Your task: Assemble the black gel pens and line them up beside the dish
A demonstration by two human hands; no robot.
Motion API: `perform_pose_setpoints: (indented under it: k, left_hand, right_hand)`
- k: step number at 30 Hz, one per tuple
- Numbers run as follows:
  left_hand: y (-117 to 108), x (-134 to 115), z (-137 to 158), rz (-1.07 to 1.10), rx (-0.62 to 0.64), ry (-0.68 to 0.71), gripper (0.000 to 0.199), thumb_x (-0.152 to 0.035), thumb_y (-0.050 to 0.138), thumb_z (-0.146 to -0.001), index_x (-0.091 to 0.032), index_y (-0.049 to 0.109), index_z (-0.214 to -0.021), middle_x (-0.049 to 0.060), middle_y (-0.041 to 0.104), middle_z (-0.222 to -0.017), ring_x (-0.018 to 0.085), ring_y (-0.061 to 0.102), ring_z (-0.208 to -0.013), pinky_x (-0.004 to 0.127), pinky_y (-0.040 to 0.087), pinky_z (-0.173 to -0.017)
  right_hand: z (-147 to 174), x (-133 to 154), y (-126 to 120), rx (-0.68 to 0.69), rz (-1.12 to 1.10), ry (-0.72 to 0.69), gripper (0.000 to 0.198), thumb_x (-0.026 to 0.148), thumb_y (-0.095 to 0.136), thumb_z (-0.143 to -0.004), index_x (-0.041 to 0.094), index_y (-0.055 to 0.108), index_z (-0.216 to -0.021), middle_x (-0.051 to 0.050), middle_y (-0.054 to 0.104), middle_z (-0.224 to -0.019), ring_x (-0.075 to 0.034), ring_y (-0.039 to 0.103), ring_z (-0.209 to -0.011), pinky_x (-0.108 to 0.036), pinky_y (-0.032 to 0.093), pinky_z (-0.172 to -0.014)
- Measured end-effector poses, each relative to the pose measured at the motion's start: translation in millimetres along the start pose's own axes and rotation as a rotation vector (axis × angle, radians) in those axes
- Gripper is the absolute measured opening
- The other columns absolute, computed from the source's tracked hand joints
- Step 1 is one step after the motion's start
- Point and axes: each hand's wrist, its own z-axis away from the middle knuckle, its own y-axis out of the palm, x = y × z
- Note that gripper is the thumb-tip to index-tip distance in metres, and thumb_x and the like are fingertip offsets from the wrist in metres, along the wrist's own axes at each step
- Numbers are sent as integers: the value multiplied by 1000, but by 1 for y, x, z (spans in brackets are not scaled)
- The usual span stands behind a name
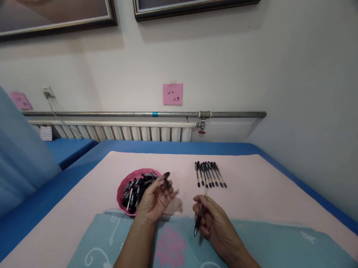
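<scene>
My left hand (154, 200) is turned palm up beside the pink basket, its fingers curled round a small black pen cap (166, 183). Dark smudges mark its thumb and fingertips. In my right hand (218, 224) is a pen (199, 220) with a clear barrel and a black grip, its tip pointing down toward me. Several capped black pens (208, 175) lie side by side on the pink cloth beyond my right hand. The pink basket (119, 191), partly hidden by my left hand, holds many black pen pieces and one thin white stick (129, 199).
A pink cloth (254, 194) covers the blue table, with a teal patterned cloth (269, 250) at the near side. Behind stand a radiator (146, 133) and a metal pipe with a red valve (202, 132). A blue curtain (12, 153) hangs on the left.
</scene>
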Motion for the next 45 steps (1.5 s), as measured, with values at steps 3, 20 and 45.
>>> perform_pose_setpoints:
  k: [3,20,45]
  left_hand:
    - [-7,-14,0,87,-20,77,12,-14,57,-76,-12,64,-86,4,66,-74,11,62,-64,23,52,-62]
    - [-15,-29,1,164,-120,205,16,-9,49,-76,-11,64,-79,6,68,-70,13,63,-62,24,53,-59]
    - [7,34,5,-651,56,-145,23,-25,68,-65,-16,52,-79,-6,51,-59,0,29,-33,15,14,-31]
  right_hand:
    - [0,1,-1,-31,36,-37,26,42,67,-68,19,58,-78,7,45,-50,-4,35,-36,-14,14,-31]
    - [-4,1,-6,-39,25,-76,29,44,68,-67,20,58,-80,8,47,-52,-5,38,-39,-15,18,-31]
    - [-12,-2,-8,-139,-205,-225,26,33,78,-57,20,63,-74,2,65,-77,-13,59,-69,-20,43,-48]
